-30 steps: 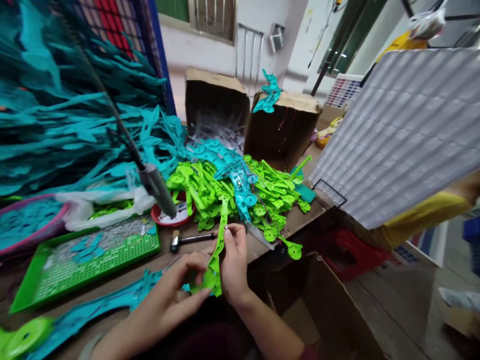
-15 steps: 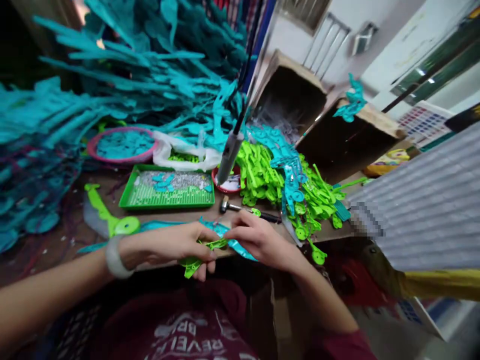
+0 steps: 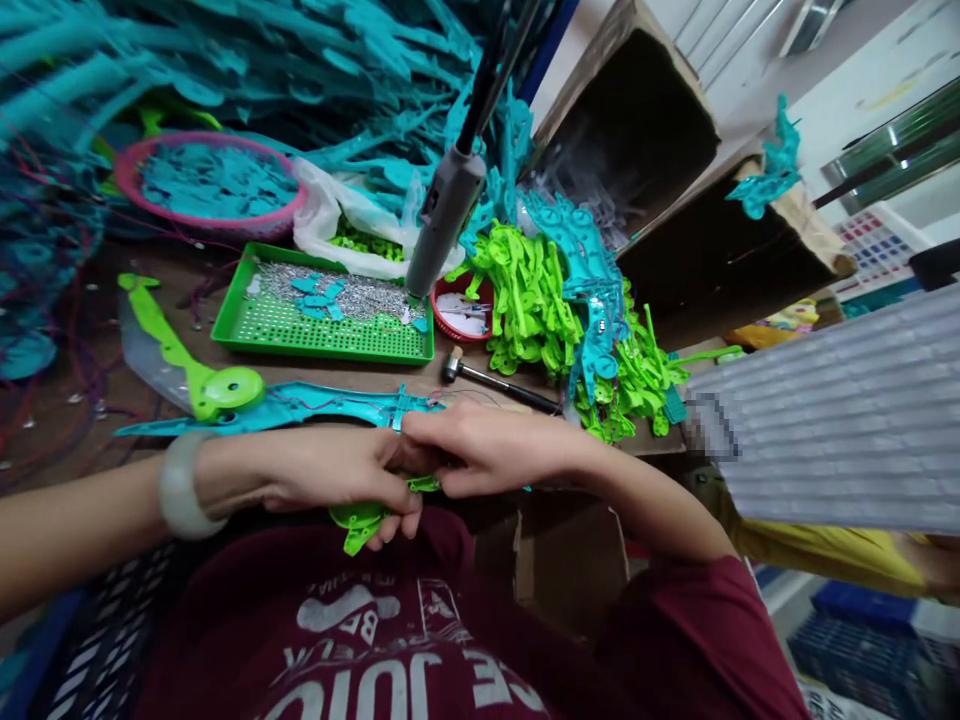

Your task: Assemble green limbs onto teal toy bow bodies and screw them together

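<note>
My left hand (image 3: 330, 475) is closed around a lime green plastic part (image 3: 361, 518) whose end sticks out below the fingers, close to my body. My right hand (image 3: 487, 450) pinches the other end of the same part, fingers pressed against the left hand. Just beyond both hands a long teal plastic sword piece (image 3: 300, 408) lies along the table edge, with a green handle piece (image 3: 201, 372) resting on its left end. A white bangle (image 3: 178, 487) sits on my left wrist.
A hanging grey power screwdriver (image 3: 444, 215) points into a red dish (image 3: 461, 312). A green tray (image 3: 322, 320) of screws, a small hammer (image 3: 491, 378), heaps of green parts (image 3: 540, 300) and teal parts (image 3: 225, 80), two cardboard boxes (image 3: 637, 110), and a ribbed white panel (image 3: 847, 410) stand around.
The view tilted down and left. Both hands drew closer to my body, turning the green part from upright to lying across, and pressed together on it.
</note>
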A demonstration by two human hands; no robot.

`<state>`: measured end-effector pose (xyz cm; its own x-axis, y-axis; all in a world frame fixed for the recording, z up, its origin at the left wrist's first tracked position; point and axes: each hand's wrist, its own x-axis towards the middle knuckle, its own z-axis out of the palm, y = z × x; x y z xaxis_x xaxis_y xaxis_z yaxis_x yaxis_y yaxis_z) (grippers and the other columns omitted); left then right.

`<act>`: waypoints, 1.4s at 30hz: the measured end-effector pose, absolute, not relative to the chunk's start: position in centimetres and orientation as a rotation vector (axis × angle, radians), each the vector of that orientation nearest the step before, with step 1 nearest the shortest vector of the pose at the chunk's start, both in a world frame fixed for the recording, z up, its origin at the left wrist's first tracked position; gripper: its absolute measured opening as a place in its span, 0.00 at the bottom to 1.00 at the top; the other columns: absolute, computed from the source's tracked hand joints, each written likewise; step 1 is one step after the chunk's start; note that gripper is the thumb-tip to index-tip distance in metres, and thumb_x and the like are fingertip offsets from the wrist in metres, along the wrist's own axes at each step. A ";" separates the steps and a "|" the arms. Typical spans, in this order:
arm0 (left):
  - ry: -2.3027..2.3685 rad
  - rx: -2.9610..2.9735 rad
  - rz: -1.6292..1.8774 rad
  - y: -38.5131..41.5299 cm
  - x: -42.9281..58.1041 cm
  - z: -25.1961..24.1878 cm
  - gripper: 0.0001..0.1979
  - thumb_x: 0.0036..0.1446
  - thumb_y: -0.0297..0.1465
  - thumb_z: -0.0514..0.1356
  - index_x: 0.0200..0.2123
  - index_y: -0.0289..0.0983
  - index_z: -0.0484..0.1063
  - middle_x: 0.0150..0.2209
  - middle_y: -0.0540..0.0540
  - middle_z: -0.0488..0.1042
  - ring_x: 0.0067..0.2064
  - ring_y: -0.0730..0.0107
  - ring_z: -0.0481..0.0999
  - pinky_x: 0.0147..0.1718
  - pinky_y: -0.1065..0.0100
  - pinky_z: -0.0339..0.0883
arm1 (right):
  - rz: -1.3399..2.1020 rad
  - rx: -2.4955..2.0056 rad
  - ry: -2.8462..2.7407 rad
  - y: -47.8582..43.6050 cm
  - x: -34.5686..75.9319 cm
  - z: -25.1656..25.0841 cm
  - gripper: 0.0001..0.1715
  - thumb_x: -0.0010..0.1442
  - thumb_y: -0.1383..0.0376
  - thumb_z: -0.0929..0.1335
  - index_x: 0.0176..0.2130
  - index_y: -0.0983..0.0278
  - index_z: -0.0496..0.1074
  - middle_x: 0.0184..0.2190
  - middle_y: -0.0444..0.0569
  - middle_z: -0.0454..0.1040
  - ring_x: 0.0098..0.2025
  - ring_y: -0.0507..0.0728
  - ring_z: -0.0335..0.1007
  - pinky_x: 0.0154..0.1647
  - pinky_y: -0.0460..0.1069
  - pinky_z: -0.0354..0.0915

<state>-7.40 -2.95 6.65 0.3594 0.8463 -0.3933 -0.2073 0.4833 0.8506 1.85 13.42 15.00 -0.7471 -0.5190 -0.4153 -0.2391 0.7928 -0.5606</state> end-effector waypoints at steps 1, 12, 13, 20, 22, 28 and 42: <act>0.971 0.789 0.773 -2.9 -7.4 6.6 0.13 0.53 0.32 0.61 0.42 0.36 0.74 0.35 0.47 0.78 0.30 0.69 0.76 0.30 0.71 0.67 | -0.638 -0.558 2.402 13.3 1.7 14.9 0.08 0.60 0.71 0.65 0.38 0.63 0.60 0.28 0.41 0.61 0.28 0.51 0.52 0.28 0.47 0.46; 1.077 0.877 0.804 -2.2 -6.6 5.0 0.14 0.56 0.42 0.60 0.28 0.37 0.70 0.25 0.48 0.75 0.23 0.70 0.72 0.25 0.70 0.66 | -0.828 -0.551 2.427 13.4 2.3 13.8 0.08 0.64 0.71 0.66 0.40 0.64 0.60 0.36 0.47 0.70 0.35 0.52 0.61 0.36 0.47 0.56; 1.065 0.885 0.813 -2.2 -6.4 4.9 0.13 0.56 0.41 0.59 0.29 0.37 0.70 0.25 0.48 0.75 0.22 0.70 0.72 0.24 0.71 0.66 | -0.845 -0.538 2.417 13.6 2.3 13.6 0.10 0.62 0.72 0.67 0.39 0.63 0.59 0.34 0.45 0.68 0.34 0.52 0.60 0.35 0.47 0.55; 1.037 0.820 0.837 -2.3 -5.4 4.4 0.12 0.56 0.41 0.60 0.35 0.37 0.69 0.25 0.50 0.75 0.21 0.70 0.74 0.20 0.73 0.61 | -1.021 -0.496 2.301 14.4 2.6 12.0 0.15 0.58 0.74 0.67 0.35 0.61 0.55 0.30 0.40 0.61 0.31 0.50 0.57 0.31 0.45 0.55; 1.033 0.815 0.851 -2.2 -5.4 4.4 0.13 0.56 0.42 0.60 0.35 0.38 0.69 0.24 0.51 0.75 0.21 0.70 0.74 0.20 0.72 0.62 | -1.012 -0.475 2.302 14.3 2.6 11.9 0.15 0.58 0.74 0.67 0.35 0.61 0.55 0.30 0.40 0.62 0.31 0.50 0.58 0.30 0.45 0.55; 0.991 0.781 0.885 -1.9 -5.1 4.0 0.17 0.54 0.45 0.62 0.26 0.38 0.68 0.22 0.50 0.73 0.20 0.72 0.72 0.23 0.71 0.63 | -0.905 -0.452 2.354 14.0 2.7 12.2 0.13 0.59 0.75 0.68 0.40 0.63 0.60 0.32 0.43 0.68 0.33 0.52 0.62 0.33 0.46 0.58; 0.966 0.120 1.524 -1.4 -2.2 4.2 0.25 0.50 0.51 0.69 0.39 0.38 0.70 0.25 0.54 0.65 0.25 0.76 0.63 0.21 0.74 0.60 | -1.481 0.377 2.832 17.0 8.3 10.8 0.10 0.64 0.59 0.70 0.39 0.64 0.78 0.33 0.48 0.75 0.36 0.53 0.68 0.39 0.48 0.62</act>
<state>-2.23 -1.37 4.20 -0.2299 0.8629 -0.4501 -0.7751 0.1173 0.6208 8.28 17.04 10.77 -0.9697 0.2408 -0.0406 0.1708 0.5496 -0.8178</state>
